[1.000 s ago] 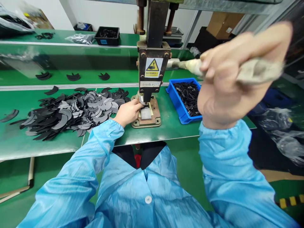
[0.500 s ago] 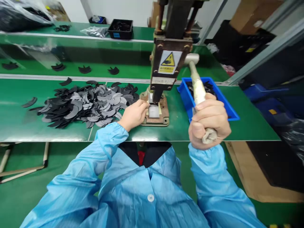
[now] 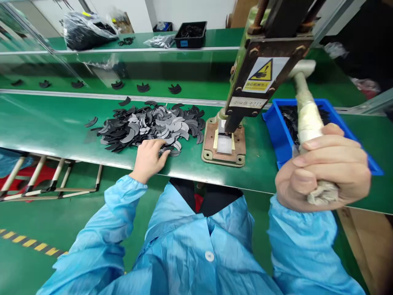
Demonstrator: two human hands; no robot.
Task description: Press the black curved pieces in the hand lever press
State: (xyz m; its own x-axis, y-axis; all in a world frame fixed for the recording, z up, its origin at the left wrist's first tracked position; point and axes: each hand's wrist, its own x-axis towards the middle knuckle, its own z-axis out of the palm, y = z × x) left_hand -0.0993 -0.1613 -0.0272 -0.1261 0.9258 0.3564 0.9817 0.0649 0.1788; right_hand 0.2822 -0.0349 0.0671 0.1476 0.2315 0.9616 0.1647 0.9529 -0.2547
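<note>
Black and grey crescent pieces [image 3: 153,125] are heaped on a green bench [image 3: 61,127]. A blue bin [image 3: 276,135], a yellow-and-black warning label [image 3: 264,73] and light blue sleeves [image 3: 119,205] are seen.

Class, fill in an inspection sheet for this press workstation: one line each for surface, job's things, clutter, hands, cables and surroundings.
Surface: green bench top, with a rail along its far side.
Job's things: hand press with a yellow warning label over a rusty base plate; pile of dark crescent pieces; blue bin holding dark pieces.
Clutter: single crescents along the conveyor belt; black tray and plastic bag on the far shelf.
Hands: left hand rests on the near edge of the pile; right hand grips the wrapped press lever.
Cables: nothing seen.
Surroundings: green floor with yellow-black tape, cardboard at lower right.
</note>
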